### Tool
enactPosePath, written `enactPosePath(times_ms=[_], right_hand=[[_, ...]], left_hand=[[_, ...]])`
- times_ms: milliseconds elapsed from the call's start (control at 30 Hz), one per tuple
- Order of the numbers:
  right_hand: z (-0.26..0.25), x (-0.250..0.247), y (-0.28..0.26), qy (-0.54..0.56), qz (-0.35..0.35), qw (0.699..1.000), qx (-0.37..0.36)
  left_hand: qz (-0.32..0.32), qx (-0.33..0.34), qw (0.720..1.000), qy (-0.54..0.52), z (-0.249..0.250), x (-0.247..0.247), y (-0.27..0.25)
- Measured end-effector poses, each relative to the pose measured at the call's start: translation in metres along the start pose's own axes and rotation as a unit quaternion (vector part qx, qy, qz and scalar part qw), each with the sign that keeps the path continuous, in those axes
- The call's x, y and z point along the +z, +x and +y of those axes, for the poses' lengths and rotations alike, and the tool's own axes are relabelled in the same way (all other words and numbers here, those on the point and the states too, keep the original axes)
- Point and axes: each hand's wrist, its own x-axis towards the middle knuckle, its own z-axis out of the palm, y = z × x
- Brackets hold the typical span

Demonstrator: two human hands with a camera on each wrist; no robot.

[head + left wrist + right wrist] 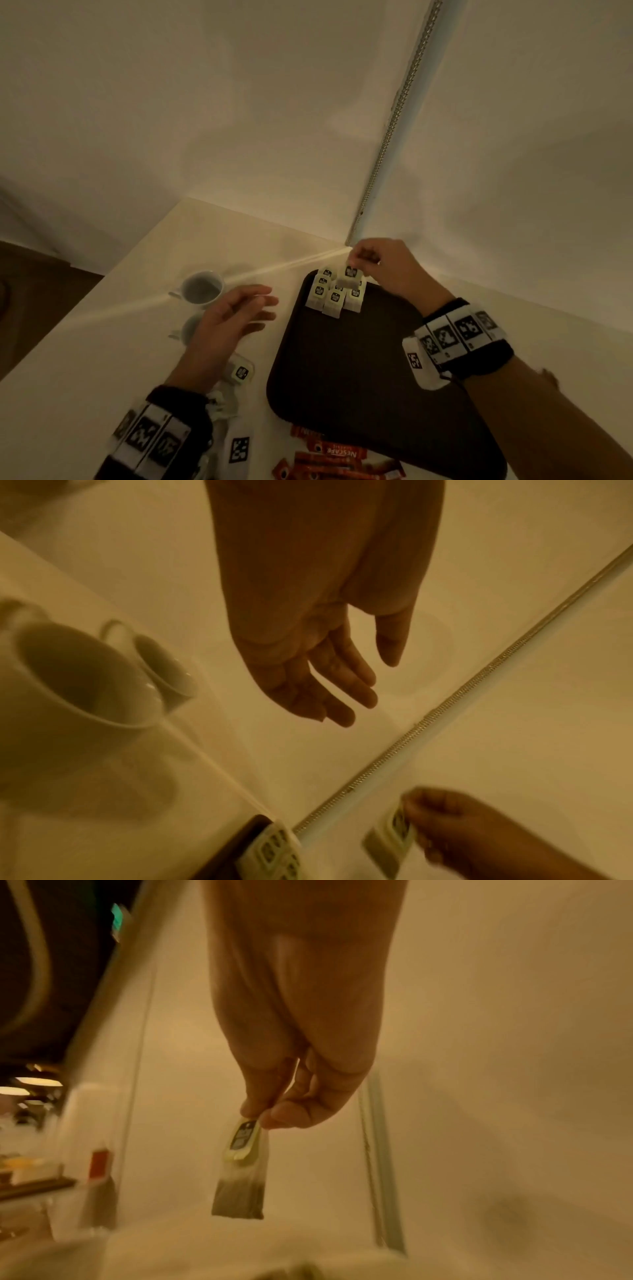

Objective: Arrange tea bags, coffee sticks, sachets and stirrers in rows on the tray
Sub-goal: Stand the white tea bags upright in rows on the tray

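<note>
Tray (359, 359), dark, lies on the worktop (102, 342). At its far corner the right grip (383, 263) pinches a tea bag (349, 275) over clustered tea bags (334, 296). Left of the tray, the left grip (229, 318) hovers slack and empty.

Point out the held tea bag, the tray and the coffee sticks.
held tea bag (241, 1177), right wrist view, on its pouch below the tag.
tray (359, 359), head view, on its bare dark floor.
coffee sticks (337, 454), head view, on the lettered stick.
</note>
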Motion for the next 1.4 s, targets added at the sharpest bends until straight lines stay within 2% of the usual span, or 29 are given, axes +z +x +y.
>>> enactPosePath(times_ms=[167, 300, 367, 500, 567, 933, 1000, 1067, 1133, 1200, 1300, 1333, 1400], right_hand=[[0.068, 0.043, -0.011, -0.003, -0.117, 0.984, 0.138], [0.096, 0.073, -0.014, -0.008, -0.177, 0.969, 0.171], [0.105, 0.082, -0.011, -0.001, -0.158, 0.97, 0.186], [0.117, 0.088, 0.001, -0.001, -0.055, 0.979, 0.199], [0.121, 0.088, 0.008, 0.003, -0.03, 0.979, 0.203], [0.124, 0.09, 0.023, -0.027, 0.0, 0.978, 0.208], [0.115, 0.095, 0.022, -0.044, 0.025, 0.98, 0.193], [0.09, 0.104, 0.016, -0.032, 0.032, 0.988, 0.149], [0.054, 0.119, 0.002, 0.013, -0.004, 0.997, 0.081], [0.018, 0.14, -0.018, 0.038, -0.106, 0.994, -0.002], [-0.025, 0.177, -0.05, 0.024, -0.281, 0.955, -0.095], [-0.035, 0.19, -0.059, 0.014, -0.318, 0.942, -0.103], [-0.052, 0.215, -0.075, -0.025, -0.341, 0.931, -0.13]], left_hand=[[0.046, -0.022, 0.999, 0.011, -0.018, -0.035, -0.027], [0.072, -0.056, 0.996, -0.007, -0.033, -0.053, -0.044], [0.088, -0.069, 0.994, -0.009, -0.04, -0.061, -0.053], [0.115, -0.107, 0.988, 0.01, -0.051, -0.078, -0.067], [0.128, -0.118, 0.985, 0.014, -0.052, -0.085, -0.071], [0.173, -0.137, 0.975, 0.021, -0.042, -0.103, -0.088], [0.179, -0.126, 0.976, 0.021, -0.037, -0.102, -0.093], [0.183, -0.118, 0.976, 0.02, -0.034, -0.102, -0.097], [0.184, -0.117, 0.976, 0.022, -0.032, -0.102, -0.1], [0.188, -0.116, 0.975, 0.022, -0.031, -0.102, -0.102], [0.191, -0.109, 0.975, 0.02, -0.031, -0.101, -0.106], [0.19, -0.106, 0.976, 0.021, -0.031, -0.101, -0.108], [0.185, -0.104, 0.977, 0.019, -0.033, -0.103, -0.113]])
